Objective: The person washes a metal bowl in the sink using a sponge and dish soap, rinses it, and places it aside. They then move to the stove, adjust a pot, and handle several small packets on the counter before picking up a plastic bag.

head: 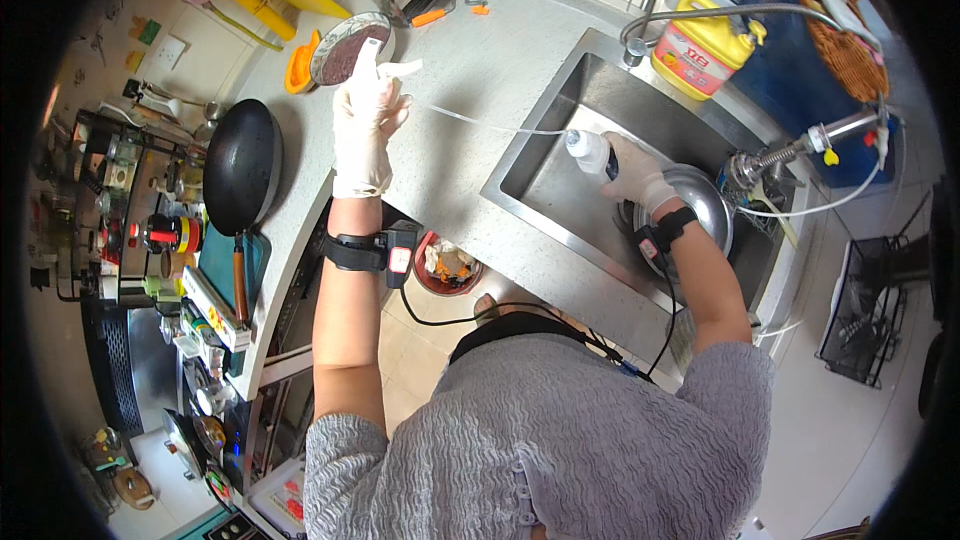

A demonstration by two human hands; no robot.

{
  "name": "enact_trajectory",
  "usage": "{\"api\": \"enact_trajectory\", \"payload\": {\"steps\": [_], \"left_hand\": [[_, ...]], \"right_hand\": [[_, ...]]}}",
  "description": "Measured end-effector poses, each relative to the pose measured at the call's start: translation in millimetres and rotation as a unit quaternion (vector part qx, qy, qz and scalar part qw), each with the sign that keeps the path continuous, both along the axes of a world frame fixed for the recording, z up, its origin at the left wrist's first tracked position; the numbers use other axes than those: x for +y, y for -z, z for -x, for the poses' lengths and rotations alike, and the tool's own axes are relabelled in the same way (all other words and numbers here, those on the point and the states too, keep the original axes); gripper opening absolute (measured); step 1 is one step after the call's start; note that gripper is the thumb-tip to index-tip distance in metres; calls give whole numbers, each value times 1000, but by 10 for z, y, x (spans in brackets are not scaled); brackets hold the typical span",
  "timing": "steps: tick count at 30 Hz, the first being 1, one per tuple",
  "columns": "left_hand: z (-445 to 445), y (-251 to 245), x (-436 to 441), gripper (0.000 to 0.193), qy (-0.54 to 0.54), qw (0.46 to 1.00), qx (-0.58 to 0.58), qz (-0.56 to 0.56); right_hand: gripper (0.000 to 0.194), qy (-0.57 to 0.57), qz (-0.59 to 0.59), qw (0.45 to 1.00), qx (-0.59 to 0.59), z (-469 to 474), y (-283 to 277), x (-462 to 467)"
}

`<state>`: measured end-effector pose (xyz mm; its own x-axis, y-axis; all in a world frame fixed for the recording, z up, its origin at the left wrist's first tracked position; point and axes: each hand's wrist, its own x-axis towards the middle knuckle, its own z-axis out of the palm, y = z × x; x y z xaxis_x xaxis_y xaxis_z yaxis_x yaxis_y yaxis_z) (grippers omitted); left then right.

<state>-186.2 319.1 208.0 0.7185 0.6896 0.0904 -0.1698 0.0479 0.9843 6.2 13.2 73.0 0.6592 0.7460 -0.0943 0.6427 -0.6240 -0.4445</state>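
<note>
My left hand point(366, 127), in a white glove, grips a white handheld piece with a nozzle-like end point(367, 64) above the counter. A thin translucent tube point(480, 120) runs from there to the cap of a white plastic bottle point(589, 152). My gloved right hand point(636, 169) holds that bottle, tilted, over the stainless steel sink point(555, 157). Just beyond my left hand stands a patterned bowl point(321, 52) with a purplish content, beside a cut piece of orange squash point(300, 67). Under my right wrist, a metal bowl point(709, 199) sits in the sink.
A black wok point(241, 165) with a wooden handle lies at the left, near a green cutting board point(259, 255). Behind the sink are the faucet point(636, 49) and a yellow detergent jug point(701, 45). A red bin point(431, 281) with scraps stands on the floor. Cables hang from both wrist devices.
</note>
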Motion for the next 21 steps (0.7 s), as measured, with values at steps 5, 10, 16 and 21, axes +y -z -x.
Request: {"api": "enact_trajectory", "payload": {"steps": [5,10,16,21], "left_hand": [[51,-279,-61,37,17,999,-26,-24],[156,-540,-23,39,20,997,-51,-55],[333,-761,68,39,36,994,-71,-74],[399,-793,61,40,30,994,-75,-79]], "right_hand": [[70,5,-26,999,-24,130,-217,67],[74,17,-18,999,-46,213,-353,166],[78,4,21,997,-74,225,-420,262],[77,-12,21,995,-93,252,-470,332]]}}
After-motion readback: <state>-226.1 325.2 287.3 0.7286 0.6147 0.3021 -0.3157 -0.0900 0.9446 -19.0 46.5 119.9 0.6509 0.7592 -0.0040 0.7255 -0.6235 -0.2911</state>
